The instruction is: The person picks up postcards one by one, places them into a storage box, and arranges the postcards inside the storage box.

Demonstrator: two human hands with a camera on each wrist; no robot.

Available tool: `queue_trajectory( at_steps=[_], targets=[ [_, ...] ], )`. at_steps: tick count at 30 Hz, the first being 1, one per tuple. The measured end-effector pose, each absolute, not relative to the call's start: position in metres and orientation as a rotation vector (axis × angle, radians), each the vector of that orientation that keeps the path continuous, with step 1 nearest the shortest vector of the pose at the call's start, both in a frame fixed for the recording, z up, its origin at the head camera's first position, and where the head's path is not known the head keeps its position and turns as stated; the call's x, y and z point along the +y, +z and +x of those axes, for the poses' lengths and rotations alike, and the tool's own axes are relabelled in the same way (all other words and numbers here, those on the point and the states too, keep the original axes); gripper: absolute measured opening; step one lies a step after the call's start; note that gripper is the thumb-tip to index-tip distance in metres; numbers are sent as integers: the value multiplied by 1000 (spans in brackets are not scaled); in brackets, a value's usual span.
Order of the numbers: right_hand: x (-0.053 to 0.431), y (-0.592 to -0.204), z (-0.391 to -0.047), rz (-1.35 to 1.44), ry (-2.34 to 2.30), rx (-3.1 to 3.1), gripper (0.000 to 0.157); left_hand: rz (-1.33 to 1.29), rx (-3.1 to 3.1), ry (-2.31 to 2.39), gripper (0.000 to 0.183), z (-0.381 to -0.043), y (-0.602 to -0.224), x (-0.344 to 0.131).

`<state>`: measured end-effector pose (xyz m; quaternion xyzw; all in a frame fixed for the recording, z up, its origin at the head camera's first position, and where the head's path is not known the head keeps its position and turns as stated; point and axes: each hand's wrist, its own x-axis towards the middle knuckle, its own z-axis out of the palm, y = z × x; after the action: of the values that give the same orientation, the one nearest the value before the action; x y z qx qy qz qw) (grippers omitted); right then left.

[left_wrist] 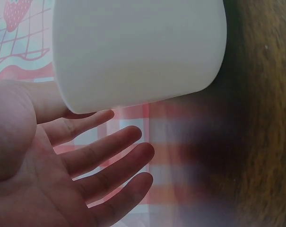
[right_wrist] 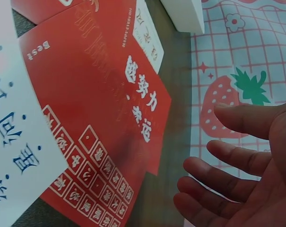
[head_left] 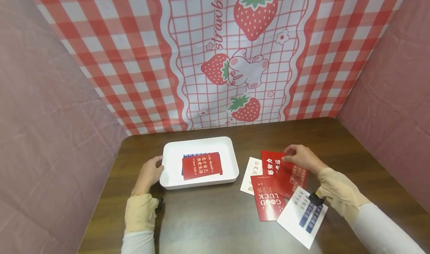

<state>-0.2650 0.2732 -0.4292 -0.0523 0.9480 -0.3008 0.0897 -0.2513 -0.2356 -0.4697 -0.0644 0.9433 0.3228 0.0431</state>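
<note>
A white tray (head_left: 201,184) holds a red card (head_left: 201,166) with white lettering, lying over a blue-edged card. My left hand (head_left: 152,173) is at the tray's left end, fingers loosely spread; in the left wrist view the thumb passes behind the tray's edge (left_wrist: 138,52). To the right lies a loose spread of overlapping cards: a cream card (head_left: 248,180), a red "GOOD LUCK" card (head_left: 265,209), more red cards (head_left: 280,181) and a white card (head_left: 295,218) with blue bars. Over the far red cards hovers my right hand (head_left: 302,157), fingers apart and holding nothing.
The brown wooden table (head_left: 208,220) extends between tray and cards. Behind its far edge hangs a red-and-white checked strawberry cloth (head_left: 248,108). Pink cloth walls (head_left: 389,97) close off both sides.
</note>
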Motion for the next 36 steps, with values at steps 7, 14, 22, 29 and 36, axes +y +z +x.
queue_trajectory(
  at_steps=[7, 14, 22, 29, 36],
  targets=[
    [276, -437, -262, -132, -863, 2787, 50, -170, 2903, 984, 47, -250, -473, -237],
    [275, -442, -260, -108, -811, 2738, 58, -197, 2881, 986, 48, -250, -472, -237],
    [277, -451, -259, -111, -738, 2700, 70, -208, 2870, 987, 48, -251, -471, -236],
    [277, -456, -254, -97, -689, 2725, 83, -202, 2874, 988, 48, -251, -471, -236],
    [274, -456, -250, -62, -637, 2775, 85, -255, 2826, 989, 48, -252, -469, -235]
  ],
)
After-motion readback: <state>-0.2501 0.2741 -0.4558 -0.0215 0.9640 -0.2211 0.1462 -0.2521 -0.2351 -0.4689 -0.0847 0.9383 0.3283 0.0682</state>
